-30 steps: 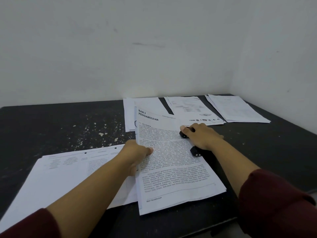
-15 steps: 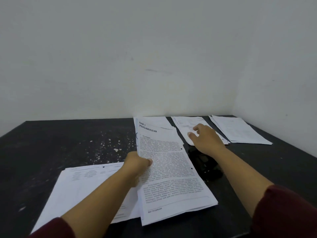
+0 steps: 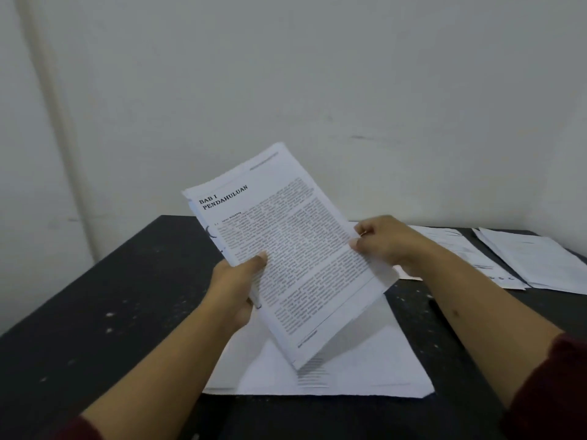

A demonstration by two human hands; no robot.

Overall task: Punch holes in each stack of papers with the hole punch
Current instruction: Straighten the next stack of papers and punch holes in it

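A person lifts a stack of printed pages headed "BAB I PENDAHULUAN" clear of the dark worktop, tilted, one hand at each long edge — a hold that looks meant for squaring the sheets. The left hand pinches the left edge, thumb on the printed face and fingers hidden behind; the right hand curls its fingers round the right edge. A flat stack lies directly below, and further stacks wait at the far right — the hole punch is not in view.
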